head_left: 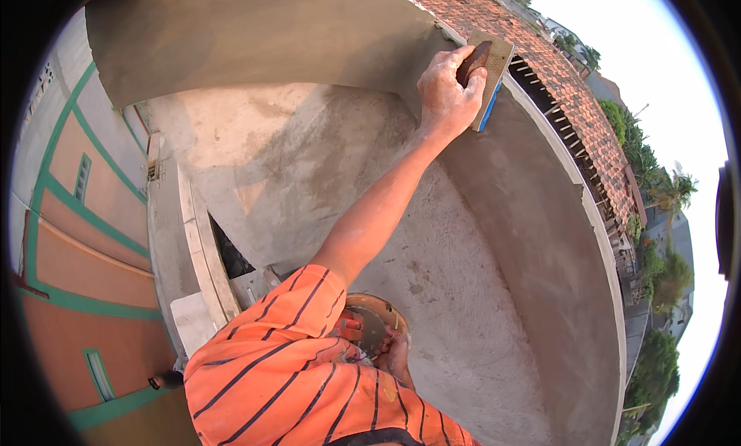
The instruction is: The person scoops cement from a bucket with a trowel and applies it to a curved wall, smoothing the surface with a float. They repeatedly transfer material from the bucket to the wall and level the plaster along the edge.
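My left hand [449,92] grips the dark wooden handle of a plastering float [500,57], its arm stretched up and away from me. The float has a tan board with a blue layer along its lower edge. It lies against the top of a smooth grey plastered wall [532,191], near the corner with another plastered wall [255,37]. Close to my body, my right hand [395,355] has its fingers curled over the rim of a round pan [386,307] with an orange-brown edge. My striped orange sleeve hides part of the pan, and a blocky orange thing beside it is unclear.
A rough concrete floor [463,315] lies between the walls. On the left, a dark opening [229,249] sits beside a low concrete ledge [193,237]. Beyond stands an orange and green building [93,268]. A tiled roof [532,52] and trees [656,369] are past the right wall.
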`<state>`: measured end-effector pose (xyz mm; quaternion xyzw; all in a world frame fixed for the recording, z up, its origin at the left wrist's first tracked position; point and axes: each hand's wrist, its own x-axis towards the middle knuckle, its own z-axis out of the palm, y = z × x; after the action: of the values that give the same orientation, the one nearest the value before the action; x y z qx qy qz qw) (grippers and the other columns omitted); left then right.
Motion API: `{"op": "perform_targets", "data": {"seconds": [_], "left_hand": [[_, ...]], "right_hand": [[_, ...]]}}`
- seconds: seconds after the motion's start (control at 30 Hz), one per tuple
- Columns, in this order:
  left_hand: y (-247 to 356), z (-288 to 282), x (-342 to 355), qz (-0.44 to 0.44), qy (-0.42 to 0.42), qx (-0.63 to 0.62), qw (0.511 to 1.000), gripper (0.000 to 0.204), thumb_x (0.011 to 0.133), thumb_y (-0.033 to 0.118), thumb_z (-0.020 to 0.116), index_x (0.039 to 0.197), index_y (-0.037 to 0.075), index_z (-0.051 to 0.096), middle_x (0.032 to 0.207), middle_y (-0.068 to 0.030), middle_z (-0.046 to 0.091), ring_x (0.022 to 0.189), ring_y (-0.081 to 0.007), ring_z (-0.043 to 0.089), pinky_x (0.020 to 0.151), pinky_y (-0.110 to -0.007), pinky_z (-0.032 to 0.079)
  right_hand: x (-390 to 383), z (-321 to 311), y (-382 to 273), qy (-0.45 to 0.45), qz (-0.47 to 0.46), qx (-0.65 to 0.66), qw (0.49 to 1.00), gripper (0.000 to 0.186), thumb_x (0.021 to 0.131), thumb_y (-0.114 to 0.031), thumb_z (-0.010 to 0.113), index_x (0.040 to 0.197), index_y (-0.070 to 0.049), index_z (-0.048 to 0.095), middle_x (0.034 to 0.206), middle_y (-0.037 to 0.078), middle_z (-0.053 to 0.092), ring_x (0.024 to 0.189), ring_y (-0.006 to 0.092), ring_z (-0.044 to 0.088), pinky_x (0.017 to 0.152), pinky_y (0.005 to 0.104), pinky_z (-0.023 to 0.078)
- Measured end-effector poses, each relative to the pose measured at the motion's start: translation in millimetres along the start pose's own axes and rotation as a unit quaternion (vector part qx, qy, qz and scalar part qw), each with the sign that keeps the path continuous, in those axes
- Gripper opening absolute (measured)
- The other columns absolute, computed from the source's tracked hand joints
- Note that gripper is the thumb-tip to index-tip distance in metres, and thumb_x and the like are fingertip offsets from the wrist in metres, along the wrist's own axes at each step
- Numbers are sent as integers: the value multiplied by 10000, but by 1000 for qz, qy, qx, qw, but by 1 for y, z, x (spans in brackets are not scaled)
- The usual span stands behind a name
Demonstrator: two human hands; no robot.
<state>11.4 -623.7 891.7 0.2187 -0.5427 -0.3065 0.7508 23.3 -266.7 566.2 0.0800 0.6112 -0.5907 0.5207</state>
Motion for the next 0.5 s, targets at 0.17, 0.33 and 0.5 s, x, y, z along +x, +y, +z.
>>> {"op": "perform_targets", "data": {"seconds": [0.17, 0.33, 0.5], "left_hand": [[-33, -13, -14, -70, 16, 35, 997, 385, 854, 192, 725, 1193, 14, 683, 1158, -148, 694, 1097, -286, 652, 982, -385, 491], [-69, -36, -43, -152, 9, 57, 987, 404, 848, 180, 722, 1209, 5, 675, 1146, -155, 702, 1051, -271, 665, 960, -387, 497], [-76, -73, -61, -215, -9, -9, 977, 377, 869, 196, 711, 1212, 45, 679, 1135, -136, 696, 1049, -267, 662, 949, -394, 504]], "right_hand": [[-9, 8, -2, -3, -14, -29, 999, 218, 854, -247, 686, 787, -204, 483, 605, -67, 408, 494, 93, 347, 509, 285, 314], [-7, 8, 0, -21, -29, -27, 999, 220, 851, -248, 690, 781, -205, 486, 614, -65, 406, 498, 95, 350, 511, 284, 315], [1, 4, 1, -14, 14, -13, 1000, 210, 853, -244, 692, 794, -209, 494, 613, -64, 400, 494, 93, 355, 488, 287, 308]]}}
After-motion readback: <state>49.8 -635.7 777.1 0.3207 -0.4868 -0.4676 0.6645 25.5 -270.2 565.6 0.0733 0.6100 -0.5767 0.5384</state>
